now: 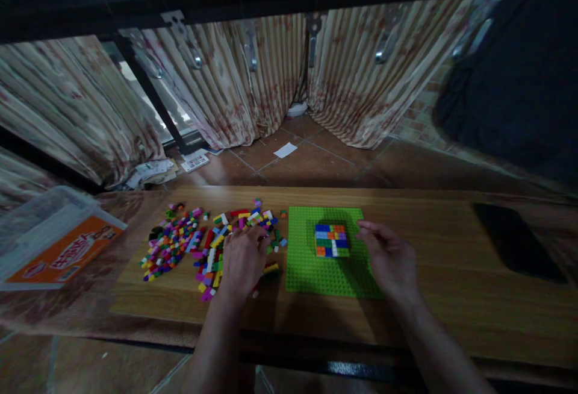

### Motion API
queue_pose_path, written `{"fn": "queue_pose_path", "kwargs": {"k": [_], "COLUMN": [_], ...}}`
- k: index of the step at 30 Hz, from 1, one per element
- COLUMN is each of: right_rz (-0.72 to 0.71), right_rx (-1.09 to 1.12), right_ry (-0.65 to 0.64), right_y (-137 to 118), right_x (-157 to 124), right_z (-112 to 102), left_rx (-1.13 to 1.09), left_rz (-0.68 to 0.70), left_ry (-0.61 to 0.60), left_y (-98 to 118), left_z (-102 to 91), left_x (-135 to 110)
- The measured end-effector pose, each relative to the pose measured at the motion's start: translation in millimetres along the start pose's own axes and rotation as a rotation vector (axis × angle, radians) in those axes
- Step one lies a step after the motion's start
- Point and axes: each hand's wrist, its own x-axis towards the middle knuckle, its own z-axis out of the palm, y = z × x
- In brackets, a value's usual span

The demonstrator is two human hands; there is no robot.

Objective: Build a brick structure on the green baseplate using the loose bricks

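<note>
My left hand [244, 258] is over the right-hand pile of loose toy bricks [210, 261], its fingers curled in. Its thumb and fingertips come together at the right edge of the pile; whatever is between them is too small to tell. A green baseplate [300, 273] lies to the right of that pile. On it stands a square block of multicoloured bricks [332, 241], with blue, orange, white, green and red on top. Just right of this block, my right hand [392, 258] hovers above the plate's right edge. Its thumb and forefinger are pinched, and I cannot see what they hold.
A second heap of small bricks [174, 240] lies farther left on the wooden board [433, 261]. Beyond it stands a clear plastic tub [67, 231] with an orange label. A black flat object [519, 240] rests at the right. Curtains and tiled floor lie behind.
</note>
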Motion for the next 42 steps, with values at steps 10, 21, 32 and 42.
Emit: {"fn": "queue_pose_path", "kwargs": {"k": [10,21,32,42], "right_rz": [-0.053,-0.096,-0.319,-0.618], "right_rx": [0.004,-0.034,-0.105,-0.530], "right_ry": [-0.043,-0.084,-0.267,-0.379], "right_y": [4.4,-4.0,-6.2,-9.0], "right_x": [-1.7,-4.8,-11.9,-21.3], "right_z": [0.4,-3.9,-2.1,4.1], "left_rx": [-0.299,-0.184,-0.249,-0.407], "left_rz": [0.484,0.625,0.554,0.403], "left_ry": [0.039,0.055,0.055,0.099], "left_y": [64.6,71.8,69.3,59.4], "left_z": [19.2,39.3,37.4,33.8], "left_x": [-17.7,-11.4,-13.3,-10.8]}}
